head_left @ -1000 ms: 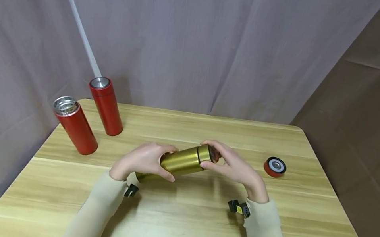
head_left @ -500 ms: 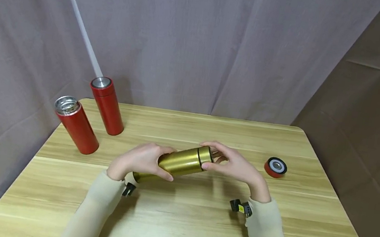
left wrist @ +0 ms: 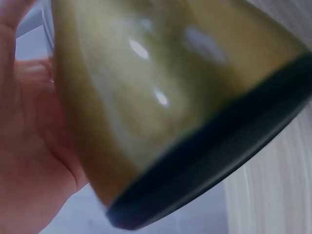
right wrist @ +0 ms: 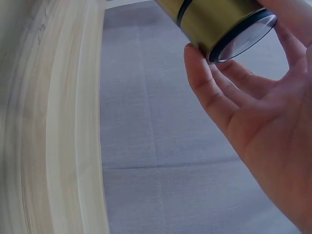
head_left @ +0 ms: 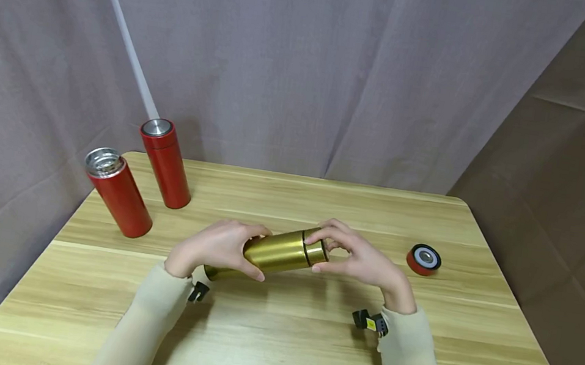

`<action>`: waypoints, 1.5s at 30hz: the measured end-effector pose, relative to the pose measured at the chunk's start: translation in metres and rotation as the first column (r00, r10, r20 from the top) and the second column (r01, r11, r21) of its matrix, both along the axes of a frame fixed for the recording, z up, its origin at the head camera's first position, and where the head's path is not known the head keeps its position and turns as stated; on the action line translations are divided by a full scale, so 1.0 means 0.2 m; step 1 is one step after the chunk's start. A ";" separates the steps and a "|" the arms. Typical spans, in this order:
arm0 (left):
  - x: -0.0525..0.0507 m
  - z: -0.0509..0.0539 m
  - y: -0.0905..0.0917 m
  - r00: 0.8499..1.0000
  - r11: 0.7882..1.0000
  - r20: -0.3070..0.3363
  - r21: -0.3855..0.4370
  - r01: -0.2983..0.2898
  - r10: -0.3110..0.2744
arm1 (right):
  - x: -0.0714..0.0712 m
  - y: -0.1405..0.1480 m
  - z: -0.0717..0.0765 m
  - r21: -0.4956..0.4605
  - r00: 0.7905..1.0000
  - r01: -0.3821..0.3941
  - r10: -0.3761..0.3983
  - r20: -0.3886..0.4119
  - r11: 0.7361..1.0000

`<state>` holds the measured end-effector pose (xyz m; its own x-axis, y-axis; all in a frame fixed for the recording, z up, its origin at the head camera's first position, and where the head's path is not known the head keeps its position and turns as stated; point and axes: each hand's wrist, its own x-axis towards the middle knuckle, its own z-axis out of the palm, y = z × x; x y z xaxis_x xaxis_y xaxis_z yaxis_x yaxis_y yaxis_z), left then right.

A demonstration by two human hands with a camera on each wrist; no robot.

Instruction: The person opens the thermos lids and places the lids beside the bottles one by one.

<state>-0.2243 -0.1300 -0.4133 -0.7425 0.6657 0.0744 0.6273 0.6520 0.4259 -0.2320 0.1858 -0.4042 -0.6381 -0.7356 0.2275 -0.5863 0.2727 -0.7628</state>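
Held over the table, a gold thermos bottle (head_left: pixel 276 252) leans almost on its side, its capped end to the right and slightly higher. My left hand (head_left: pixel 220 247) grips its body, thumb on the near side and fingers on the far side. Around the gold cap (head_left: pixel 317 252), past a black seam, the thumb and fingers of my right hand (head_left: pixel 362 261) are curled. The right wrist view shows fingertips on the cap (right wrist: pixel 217 24) and its shiny end disc. In the left wrist view, the bottle's dark base (left wrist: pixel 209 151) faces the camera; the left fingertips are hidden there.
At the left stand two red thermos bottles: an uncapped one (head_left: pixel 122 200) with a bare steel mouth, and behind it a capped one (head_left: pixel 167 166). A red cap (head_left: pixel 423 259) lies inner side up at the right of the wooden table (head_left: pixel 270 352). Grey cloth (head_left: pixel 286 64) hangs behind.
My right fingers have shifted around the cap: the forefinger now lies over its top side and the thumb sits lower. The bottle has moved slightly left since the first frame.
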 end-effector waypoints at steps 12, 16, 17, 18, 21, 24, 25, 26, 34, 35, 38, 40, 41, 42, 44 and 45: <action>-0.01 0.01 -0.01 0.999 1.000 -0.025 0.010 -0.029 0.029 | 0.01 -0.03 0.02 0.062 0.978 0.185 -0.190 0.090 0.981; -0.01 0.00 0.00 0.998 0.999 -0.048 -0.017 -0.033 0.032 | 0.02 -0.04 0.02 0.090 0.971 0.216 -0.223 0.085 0.972; -0.01 0.00 0.00 0.998 0.999 -0.048 -0.019 -0.031 0.030 | 0.02 -0.04 0.02 0.088 0.972 0.211 -0.219 0.088 0.973; -0.01 0.00 0.01 0.998 0.999 -0.050 -0.021 -0.030 0.029 | 0.02 -0.03 0.01 0.084 0.973 0.205 -0.213 0.093 0.975; 0.00 0.00 0.01 0.998 0.999 -0.046 -0.016 -0.031 0.031 | 0.02 -0.03 0.01 0.056 0.981 0.169 -0.173 0.090 0.984; -0.01 0.00 0.00 0.999 0.999 -0.037 -0.003 -0.033 0.033 | 0.02 -0.03 0.01 0.007 0.991 0.119 -0.119 0.054 0.993; -0.01 -0.01 0.00 0.999 0.999 -0.032 0.001 -0.033 0.033 | 0.02 -0.03 0.01 -0.012 0.994 0.101 -0.100 0.046 0.995; -0.01 -0.01 -0.01 0.999 1.000 -0.028 0.004 -0.031 0.031 | 0.02 -0.03 0.01 -0.030 0.996 0.084 -0.083 0.041 0.996; -0.02 -0.02 -0.01 0.999 1.000 -0.034 0.000 -0.010 0.010 | 0.01 -0.03 0.01 0.032 0.988 0.110 -0.113 0.104 0.993; -0.02 -0.02 -0.01 0.999 1.000 -0.036 -0.004 -0.009 0.009 | 0.01 -0.03 0.01 0.057 0.986 0.121 -0.127 0.107 0.991; -0.01 -0.02 -0.02 0.999 1.000 -0.038 -0.009 -0.011 0.010 | 0.00 -0.04 -0.01 0.105 0.983 0.139 -0.150 0.108 0.985; -0.01 -0.02 -0.02 0.999 1.000 -0.040 -0.007 -0.012 0.012 | 0.01 -0.04 -0.01 0.116 0.979 0.146 -0.161 0.124 0.982; -0.01 -0.03 -0.02 0.999 1.000 -0.042 -0.007 -0.012 0.012 | 0.01 -0.04 -0.01 0.111 0.978 0.143 -0.158 0.135 0.983; -0.01 -0.03 -0.02 0.999 1.000 -0.046 -0.009 -0.014 0.013 | 0.01 -0.04 -0.01 0.108 0.977 0.142 -0.156 0.143 0.984; -0.01 -0.04 -0.02 0.998 1.000 -0.057 -0.015 -0.017 0.016 | 0.02 -0.03 -0.01 0.098 0.979 0.127 -0.140 0.150 0.987; -0.01 -0.04 -0.02 0.998 1.000 -0.063 -0.018 -0.019 0.018 | 0.02 -0.03 -0.01 0.089 0.979 0.117 -0.130 0.156 0.989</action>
